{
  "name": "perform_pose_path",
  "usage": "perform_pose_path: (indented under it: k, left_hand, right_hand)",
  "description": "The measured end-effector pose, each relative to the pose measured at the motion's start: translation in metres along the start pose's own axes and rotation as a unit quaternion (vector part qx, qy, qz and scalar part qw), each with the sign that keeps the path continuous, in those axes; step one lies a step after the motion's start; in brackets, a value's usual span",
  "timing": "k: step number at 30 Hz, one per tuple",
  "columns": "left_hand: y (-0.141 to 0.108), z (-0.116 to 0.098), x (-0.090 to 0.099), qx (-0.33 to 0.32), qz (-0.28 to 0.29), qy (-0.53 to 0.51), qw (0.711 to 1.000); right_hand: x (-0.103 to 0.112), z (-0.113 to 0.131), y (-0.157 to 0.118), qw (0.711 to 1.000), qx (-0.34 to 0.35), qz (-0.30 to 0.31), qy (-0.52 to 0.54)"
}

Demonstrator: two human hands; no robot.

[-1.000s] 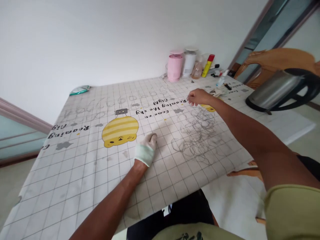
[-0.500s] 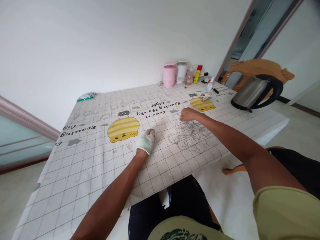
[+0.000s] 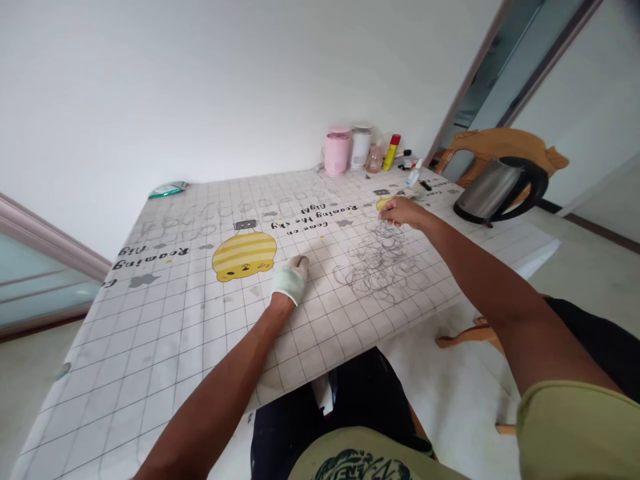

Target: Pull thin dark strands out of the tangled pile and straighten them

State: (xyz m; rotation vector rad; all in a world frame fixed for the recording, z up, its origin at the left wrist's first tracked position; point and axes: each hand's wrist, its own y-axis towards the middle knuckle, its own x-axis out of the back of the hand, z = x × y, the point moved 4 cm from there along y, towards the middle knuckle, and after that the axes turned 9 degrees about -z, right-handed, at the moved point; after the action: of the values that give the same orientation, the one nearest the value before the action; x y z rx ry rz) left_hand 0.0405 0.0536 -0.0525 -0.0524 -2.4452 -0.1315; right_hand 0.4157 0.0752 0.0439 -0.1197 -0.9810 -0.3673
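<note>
White glove (image 3: 289,285): on the left hand (image 3: 298,268), which rests near the middle of the table (image 3: 325,340)
Left hand: narrow, fingers curled in; cannot tell if it holds something
Right hand (image 3: 404,212): bare and narrow, thumb and fingers pinched close; too small to tell if something is in them
Grey squiggles (image 3: 380,273): at 3 o'clock on the table, a big loopy patch with the right hand at its 1 o'clock side; cannot tell if they are drawn or loose
Yellow bear picture (image 3: 244,255): printed on the cover, at 10 o'clock from the left hand
Pink jar (image 3: 337,153): at 1 o'clock, by the wall, just beside the white jar (image 3: 361,148)
Brown bottle (image 3: 374,161): between the white jar and the yellow can (image 3: 391,155) with a red top
Green packet (image 3: 167,191): lying flat at 10 o'clock, at the far corner
Kettle (image 3: 487,190): silver and black, between 2 and 3 o'clock, with a wooden chair (image 3: 507,141) behind it
</note>
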Motion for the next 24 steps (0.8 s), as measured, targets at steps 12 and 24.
perform_pose_path:
  k: [12, 24]
  left_hand:
    - [-0.003, -0.007, 0.007, 0.000, 0.002, -0.006, 1.000]
    - [-0.014, -0.028, 0.038, -0.102, -0.136, -0.148, 0.974]
  right_hand:
    - [0.031, 0.006, -0.028, 0.956, -0.025, 0.095, 0.278]
    - [-0.052, 0.106, -0.109, 0.875, 0.119, 0.375, 0.282]
